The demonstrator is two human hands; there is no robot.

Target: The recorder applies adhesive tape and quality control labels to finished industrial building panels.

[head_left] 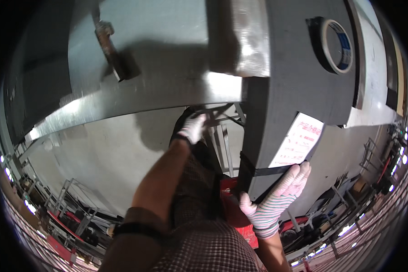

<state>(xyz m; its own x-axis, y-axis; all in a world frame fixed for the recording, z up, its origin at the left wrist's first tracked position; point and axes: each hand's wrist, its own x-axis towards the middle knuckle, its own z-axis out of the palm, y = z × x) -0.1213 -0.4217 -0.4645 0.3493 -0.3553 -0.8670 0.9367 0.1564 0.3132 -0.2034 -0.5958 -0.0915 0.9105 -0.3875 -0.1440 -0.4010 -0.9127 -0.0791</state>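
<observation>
My right hand [276, 201], in a striped knit glove, lies against the near end of a long dark grey bar-shaped piece [288, 97], its fingers stretched out and the thumb apart. Just beyond the fingertips, a white paper label with red print [297, 139] sits on the piece's top face. A black strap or tape band [272, 171] crosses below the label. My left hand [194, 128], also gloved, is low beside a metal frame [224, 143] under the bench edge. Motion blurs it and its fingers are hard to make out.
A roll of black tape [326, 45] rests on the grey piece farther off. On the metal-topped bench [167, 68] lies a worn hand tool [109, 50]. A red box [229, 195] stands below the piece's near end. Racks [79, 213] and stored parts line the surroundings.
</observation>
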